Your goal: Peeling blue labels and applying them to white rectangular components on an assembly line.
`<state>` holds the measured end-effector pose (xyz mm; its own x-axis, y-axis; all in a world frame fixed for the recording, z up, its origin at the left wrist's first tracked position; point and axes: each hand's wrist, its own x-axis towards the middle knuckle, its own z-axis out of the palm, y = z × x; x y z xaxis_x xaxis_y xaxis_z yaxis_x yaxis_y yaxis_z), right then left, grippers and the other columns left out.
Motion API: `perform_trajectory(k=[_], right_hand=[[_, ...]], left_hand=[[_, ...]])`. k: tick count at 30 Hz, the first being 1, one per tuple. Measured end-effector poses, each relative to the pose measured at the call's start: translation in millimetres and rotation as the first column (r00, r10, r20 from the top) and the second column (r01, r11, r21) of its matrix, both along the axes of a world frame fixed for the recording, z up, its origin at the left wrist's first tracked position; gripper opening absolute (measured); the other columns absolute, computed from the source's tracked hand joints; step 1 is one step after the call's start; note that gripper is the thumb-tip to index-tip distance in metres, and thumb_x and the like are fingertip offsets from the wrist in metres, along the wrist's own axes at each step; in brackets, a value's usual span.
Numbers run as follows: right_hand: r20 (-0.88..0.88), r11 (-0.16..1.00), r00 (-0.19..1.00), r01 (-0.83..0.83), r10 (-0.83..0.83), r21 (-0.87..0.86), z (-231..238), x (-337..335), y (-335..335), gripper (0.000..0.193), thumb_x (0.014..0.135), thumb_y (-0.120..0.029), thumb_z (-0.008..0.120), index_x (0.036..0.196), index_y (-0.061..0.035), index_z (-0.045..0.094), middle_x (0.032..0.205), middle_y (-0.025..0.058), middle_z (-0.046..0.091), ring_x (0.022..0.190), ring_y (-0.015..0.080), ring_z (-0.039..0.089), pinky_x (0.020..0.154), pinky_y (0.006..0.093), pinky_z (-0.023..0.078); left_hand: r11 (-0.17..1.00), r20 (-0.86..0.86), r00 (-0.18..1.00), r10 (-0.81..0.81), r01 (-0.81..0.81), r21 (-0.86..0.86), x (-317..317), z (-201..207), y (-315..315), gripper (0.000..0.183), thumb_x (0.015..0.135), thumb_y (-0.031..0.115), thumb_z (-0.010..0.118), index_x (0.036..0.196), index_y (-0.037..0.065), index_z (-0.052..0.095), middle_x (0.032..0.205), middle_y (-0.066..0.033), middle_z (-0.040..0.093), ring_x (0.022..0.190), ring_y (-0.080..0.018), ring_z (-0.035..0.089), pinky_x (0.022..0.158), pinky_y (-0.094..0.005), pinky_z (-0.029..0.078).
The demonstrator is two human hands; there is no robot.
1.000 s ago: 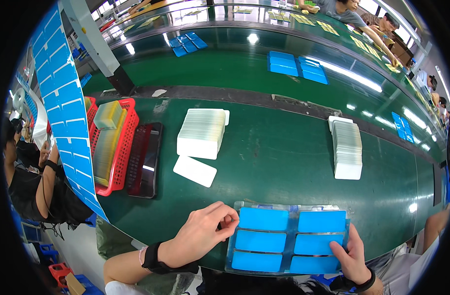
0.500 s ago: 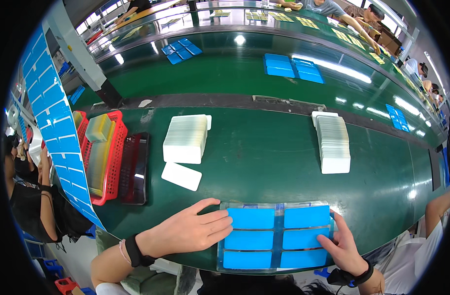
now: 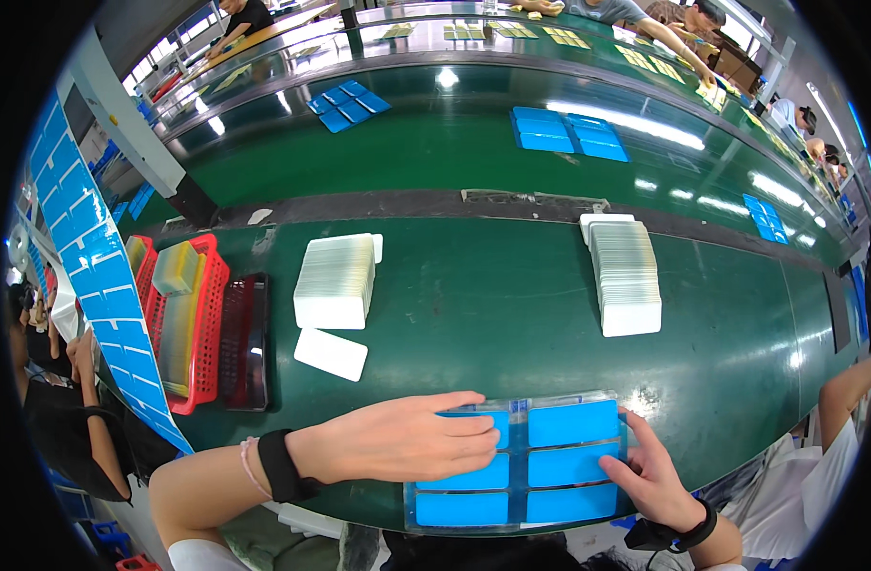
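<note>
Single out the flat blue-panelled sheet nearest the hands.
The sheet at the near edge of the green table: the left hand lies over its left panels, the right hand grips its right edge. The others lie beyond the dark strip.

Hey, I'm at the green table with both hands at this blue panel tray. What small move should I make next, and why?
Perhaps press your left hand gently along the upper-left blue panel: its fingers already lie over that panel, and your right hand holds the tray by its right edge, which should help steady it.
</note>
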<state>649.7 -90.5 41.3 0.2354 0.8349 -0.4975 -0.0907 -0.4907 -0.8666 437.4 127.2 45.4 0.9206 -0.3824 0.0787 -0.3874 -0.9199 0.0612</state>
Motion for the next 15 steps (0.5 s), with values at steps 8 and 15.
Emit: perform_trajectory(k=[8,15], right_hand=[[0.105,0.996,0.991,-0.084,0.087,-0.034,11,6,5,0.041,0.091,-0.011,0.053,0.127,0.002,0.038,0.07,0.0052,0.059,0.059,0.0057,0.051,0.052,0.021,0.039],[0.705,0.892,0.682,-0.421,0.195,0.161,109,-29,-1,0.025,0.081,-0.003,0.063,0.105,0.0017,0.058,0.068,0.0075,0.064,0.055,0.0149,0.063,0.05,0.0251,0.049]], left_hand=[[0.998,0.142,0.989,0.05,-0.053,0.018,1,12,-4,0.026,0.079,0.013,0.056,0.103,0.005,0.057,0.104,-0.0032,0.056,0.104,-0.0172,0.053,0.1,-0.0361,0.039],[0.843,0.29,0.831,0.474,-0.524,0.124,-95,56,10,0.035,0.071,0.008,0.06,0.106,0.005,0.059,0.105,-0.0062,0.057,0.101,-0.0228,0.055,0.087,-0.0369,0.045]])
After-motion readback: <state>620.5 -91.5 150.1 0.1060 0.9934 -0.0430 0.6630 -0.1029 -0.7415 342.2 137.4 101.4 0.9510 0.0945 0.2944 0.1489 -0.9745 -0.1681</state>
